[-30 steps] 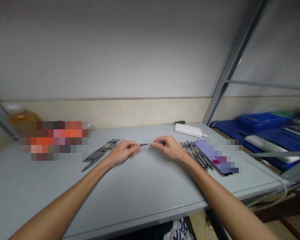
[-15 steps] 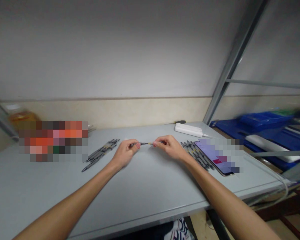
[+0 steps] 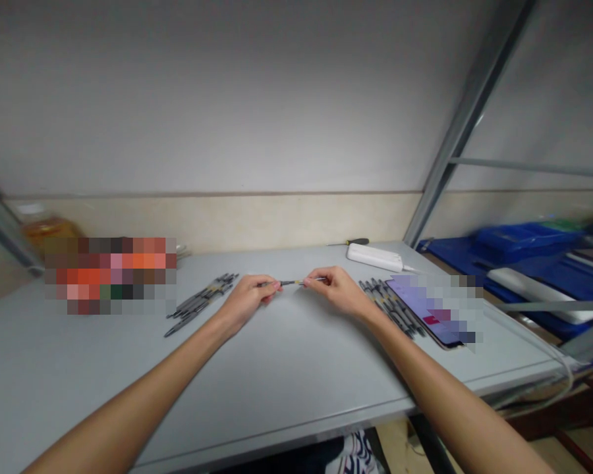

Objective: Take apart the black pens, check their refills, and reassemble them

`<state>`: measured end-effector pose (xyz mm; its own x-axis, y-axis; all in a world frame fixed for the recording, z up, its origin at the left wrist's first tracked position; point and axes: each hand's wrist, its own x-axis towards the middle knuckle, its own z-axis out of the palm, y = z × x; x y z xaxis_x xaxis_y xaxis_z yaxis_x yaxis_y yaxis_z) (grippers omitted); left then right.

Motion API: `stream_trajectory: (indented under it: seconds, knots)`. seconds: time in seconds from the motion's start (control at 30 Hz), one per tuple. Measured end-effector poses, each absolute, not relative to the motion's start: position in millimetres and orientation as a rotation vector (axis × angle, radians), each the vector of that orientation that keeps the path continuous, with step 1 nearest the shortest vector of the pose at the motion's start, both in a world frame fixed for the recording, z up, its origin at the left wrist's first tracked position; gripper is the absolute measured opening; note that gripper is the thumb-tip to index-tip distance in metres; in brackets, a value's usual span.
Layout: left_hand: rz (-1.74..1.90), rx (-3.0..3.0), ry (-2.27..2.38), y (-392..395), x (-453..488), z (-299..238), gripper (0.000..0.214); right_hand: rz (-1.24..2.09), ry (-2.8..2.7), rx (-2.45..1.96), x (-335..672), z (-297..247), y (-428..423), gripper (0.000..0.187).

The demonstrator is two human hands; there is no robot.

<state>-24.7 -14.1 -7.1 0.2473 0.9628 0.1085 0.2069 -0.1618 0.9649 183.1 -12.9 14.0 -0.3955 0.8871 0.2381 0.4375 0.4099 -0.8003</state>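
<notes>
A slim dark pen [image 3: 290,283] with a yellowish band spans the gap between my two hands, just above the grey table. My left hand [image 3: 254,294] pinches one end between thumb and fingers. On the other end, the thumb and fingers of my right hand [image 3: 333,288] are closed. Beside my left hand lies a loose pile of similar grey pens [image 3: 201,299]. Another row of grey pens [image 3: 393,308] lies to the right of my right hand, against a phone [image 3: 420,309] with a lit screen. My fingers cover both ends of the held pen.
Behind the right-hand pens are a white power strip [image 3: 374,257] with a cable and a screwdriver [image 3: 357,241]. At the far left stand a bottle of amber liquid [image 3: 49,230] and a pixelated patch. Blue trays [image 3: 524,240] lie beyond the metal frame [image 3: 449,145] on the right.
My left thumb and fingers have shifted slightly along the pen towards the right. My right hand keeps nearly the same place and hold. The view has moved a little.
</notes>
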Motion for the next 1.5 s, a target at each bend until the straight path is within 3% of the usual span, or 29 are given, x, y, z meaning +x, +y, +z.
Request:
stream_trajectory:
  seconds: [0.3,0.67,0.83,1.03,1.5]
  knots:
    - [1.052,1.393,1.097,-17.8,-20.9,-7.6,0.024,0.757,-2.051,-1.110,185.1,13.8,-14.3,0.040]
    - [0.964,1.806,0.978,-25.8,-11.0,-8.3,0.028,1.192,-1.291,-0.850,182.1,9.4,-2.1,0.030]
    - [1.039,2.049,1.189,-26.5,-13.9,-7.4,0.028,1.410,-0.961,-0.744,189.2,19.0,6.1,0.019]
    - [1.039,2.381,1.460,-11.3,-31.3,-14.4,0.025,1.570,-0.722,-0.733,201.4,39.2,13.2,0.039]
    - [0.797,2.537,1.633,-11.9,-32.7,-12.3,0.025,1.731,-0.630,-0.615,181.6,69.9,3.6,0.032]
